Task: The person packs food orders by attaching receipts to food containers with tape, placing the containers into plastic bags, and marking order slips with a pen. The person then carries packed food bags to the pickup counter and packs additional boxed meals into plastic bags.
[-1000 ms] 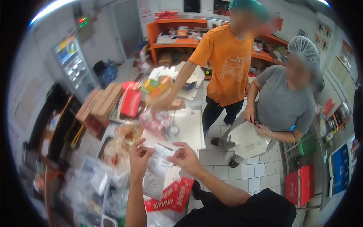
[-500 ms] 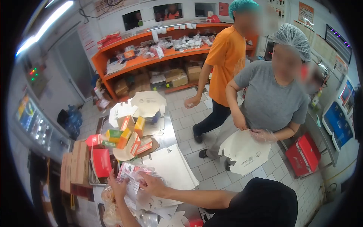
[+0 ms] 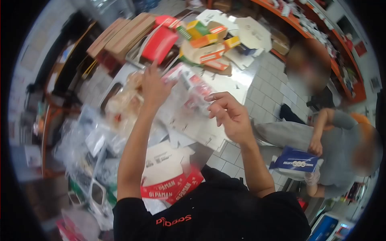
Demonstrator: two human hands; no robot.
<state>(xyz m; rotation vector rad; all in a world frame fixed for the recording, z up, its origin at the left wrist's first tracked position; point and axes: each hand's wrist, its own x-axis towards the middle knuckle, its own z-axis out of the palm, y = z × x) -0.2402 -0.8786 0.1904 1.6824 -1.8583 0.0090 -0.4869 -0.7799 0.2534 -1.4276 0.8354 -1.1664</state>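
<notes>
A steel-topped table (image 3: 248,72) slants from the top of the frame down through the centre. At the bottom spreads the wearer's black shirt (image 3: 249,219), with orange lettering on the chest. Along the right, a co-worker in a grey shirt (image 3: 339,140) holds a blue printed box (image 3: 296,159), one hand in a clear glove. Orange shelving (image 3: 348,75) fills the upper right corner. A heap of clear plastic bags (image 3: 76,140) takes up the lower left. White cardboard sheets (image 3: 203,132) lie on the table at the centre. Two long brown cartons (image 3: 130,36) sit side by side at the upper left, next to a red box (image 3: 160,43). Yellow, orange and green cartons (image 3: 213,44) are jumbled together at upper centre. Low in the frame lie red "SI PAMAN" packages (image 3: 171,186). A clear plastic bag with pink-red print (image 3: 197,88) rests on the sheets at the centre, between the wearer's hands. The left hand (image 3: 157,88) is over the bag's left side, fingers stretched towards the red box and thumb held apart. The right hand (image 3: 229,116) is at the bag's right edge, fingers loosely curled; whether they pinch the plastic cannot be told.
</notes>
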